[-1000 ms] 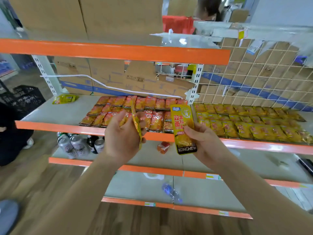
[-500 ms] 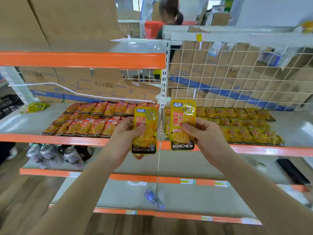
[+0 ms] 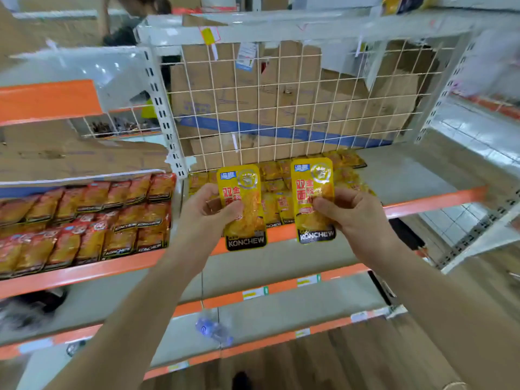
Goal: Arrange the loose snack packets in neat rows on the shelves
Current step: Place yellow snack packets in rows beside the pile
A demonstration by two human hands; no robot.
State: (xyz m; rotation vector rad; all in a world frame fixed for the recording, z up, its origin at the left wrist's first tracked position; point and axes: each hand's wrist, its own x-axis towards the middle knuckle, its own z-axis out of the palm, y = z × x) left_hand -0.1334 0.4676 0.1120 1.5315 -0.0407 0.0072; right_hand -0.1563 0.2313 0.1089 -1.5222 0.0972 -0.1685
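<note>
The step in hand looked like carrying: the left hand [image 3: 208, 209] pinched a yellow packet [image 3: 247, 235] and the right hand [image 3: 354, 218] pinched a second packet [image 3: 312, 190], both upright before the shelf [image 3: 416, 170] edge, near the yellow rows [image 3: 346, 161]. Next, probably, each needed laying flat at the rows' right end, squared with its neighbours

Brand name "KONCHEW" stands in white on the black foot band of the left yellow packet [image 3: 250, 220] and of the right yellow packet [image 3: 306, 190]. Both also bear large red characters, "双面" among them. The red packets [image 3: 123, 218] laid out to the left show KONCHEW too. Shelf-edge labels [image 3: 254, 293]: too blurred to read.
</note>
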